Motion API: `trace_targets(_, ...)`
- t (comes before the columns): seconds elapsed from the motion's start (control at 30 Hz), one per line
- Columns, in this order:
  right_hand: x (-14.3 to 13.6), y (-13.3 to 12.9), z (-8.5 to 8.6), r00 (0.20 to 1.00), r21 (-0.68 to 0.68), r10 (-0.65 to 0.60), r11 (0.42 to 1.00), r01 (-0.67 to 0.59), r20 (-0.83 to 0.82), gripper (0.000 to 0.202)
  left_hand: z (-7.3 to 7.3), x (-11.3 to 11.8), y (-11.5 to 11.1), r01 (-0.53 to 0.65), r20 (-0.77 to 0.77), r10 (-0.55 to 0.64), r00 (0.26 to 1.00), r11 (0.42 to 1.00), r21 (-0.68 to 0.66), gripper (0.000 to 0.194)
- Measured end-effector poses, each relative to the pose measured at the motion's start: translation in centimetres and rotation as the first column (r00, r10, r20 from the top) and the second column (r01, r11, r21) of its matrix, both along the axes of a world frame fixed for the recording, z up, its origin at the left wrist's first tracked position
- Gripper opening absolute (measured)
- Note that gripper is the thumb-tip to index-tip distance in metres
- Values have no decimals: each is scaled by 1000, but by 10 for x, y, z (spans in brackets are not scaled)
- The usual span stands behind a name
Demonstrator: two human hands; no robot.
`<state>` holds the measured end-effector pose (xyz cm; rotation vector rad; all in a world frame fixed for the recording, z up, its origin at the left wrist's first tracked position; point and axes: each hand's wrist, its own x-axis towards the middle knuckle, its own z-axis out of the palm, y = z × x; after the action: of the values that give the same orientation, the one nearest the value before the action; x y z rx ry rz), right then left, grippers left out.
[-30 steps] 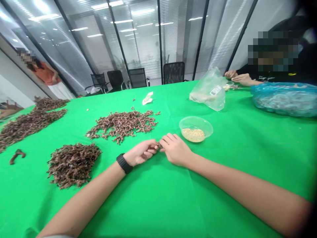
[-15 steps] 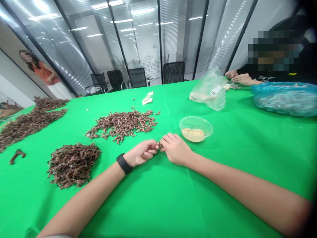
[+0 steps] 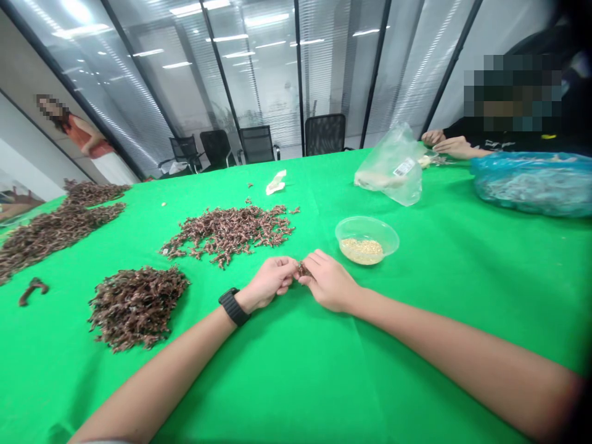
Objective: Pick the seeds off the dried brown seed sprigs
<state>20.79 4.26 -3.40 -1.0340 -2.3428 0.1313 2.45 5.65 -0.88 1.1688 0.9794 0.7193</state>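
Observation:
My left hand (image 3: 274,280), with a black watch (image 3: 234,306) on its wrist, is closed in a pinch at the tip of a small brown, knobbly dried piece (image 3: 303,271). Closed around the other side of that piece is my right hand (image 3: 330,280), its fingers hiding much of it. Just behind the right hand stands a clear round plastic bowl (image 3: 391,237) with small golden grains (image 3: 363,250) at its bottom. A loose spread of similar brown pieces (image 3: 231,231) lies behind my left hand, and a denser heap (image 3: 137,308) is to its left.
More brown heaps (image 3: 55,231) and a curved brown piece (image 3: 32,291) lie at the left on the green cloth (image 3: 287,382). Beyond are a paper scrap (image 3: 276,183), a clear bag (image 3: 391,169) and a full blue bag (image 3: 531,185). A co-worker's hands (image 3: 451,147) are at far right.
My left hand has turned slightly, its fingers curling more tightly, and shifted a little towards the right hand. More of the brown piece shows between the hands.

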Motion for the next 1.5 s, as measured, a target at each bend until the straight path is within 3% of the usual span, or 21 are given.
trace_targets(0.13, -2, -2, 0, 995, -52, 40, 998, -45, -88, 16, 0, 0, 2, -21, 38, 19, 999, 998, 53, 18)
trace_targets(0.4, -1, 5, -4, 969, -93, -69, 994, 48, -236, 23, 3, 2, -1, -43, 49, 40, 998, 996, 72, 28)
trace_targets(1.07, 0, 4, -2, 995, -4, -44, 999, 44, -94, 15, 5, 3, -3, -58, 35, 56, 998, 994, 88, 29)
trace_targets(1.5, 0, -1, 3, 996, 14, -1, 1000, 2, -90, 12, 3, 3, -3, -67, 18, 65, 998, 994, 89, 15)
